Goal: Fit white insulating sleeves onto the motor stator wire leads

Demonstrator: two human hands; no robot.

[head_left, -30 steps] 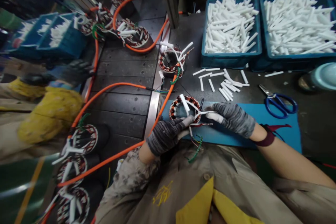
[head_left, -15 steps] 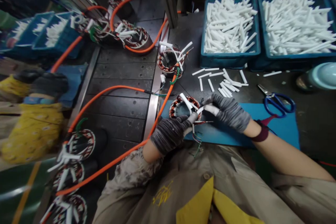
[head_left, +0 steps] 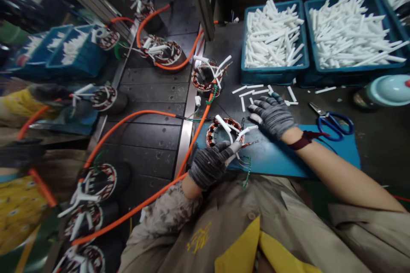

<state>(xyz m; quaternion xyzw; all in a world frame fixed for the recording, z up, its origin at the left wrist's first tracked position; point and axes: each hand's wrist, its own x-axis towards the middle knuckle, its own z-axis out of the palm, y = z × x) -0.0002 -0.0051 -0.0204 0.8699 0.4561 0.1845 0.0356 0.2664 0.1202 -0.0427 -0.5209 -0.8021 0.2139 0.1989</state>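
Note:
A motor stator (head_left: 209, 136), a ring with copper windings and white sleeves on its leads, lies at the left end of the blue mat. At its near right edge, my left hand (head_left: 211, 162) in a grey striped glove is closed in a pinch on a white sleeve (head_left: 247, 130) that points up and right. The exact grip point is partly hidden by the fingers. My right hand (head_left: 273, 115), gloved alike, reaches over loose white tubes (head_left: 256, 92) with its fingers stretched out. It covers part of that pile.
Two blue bins (head_left: 273, 77) of white tubes stand behind. Blue-handled scissors (head_left: 335, 124) and a pale-lidded container (head_left: 389, 90) are at right. An orange cable (head_left: 150, 199) crosses at left, where more stators (head_left: 109, 181) stand. A co-worker's gloved hand (head_left: 22, 153) shows at far left.
My right hand has left the sleeve at the stator and moved up and right to the loose tubes, fingers opening. My left hand stays at the stator. The co-worker's hands have shifted.

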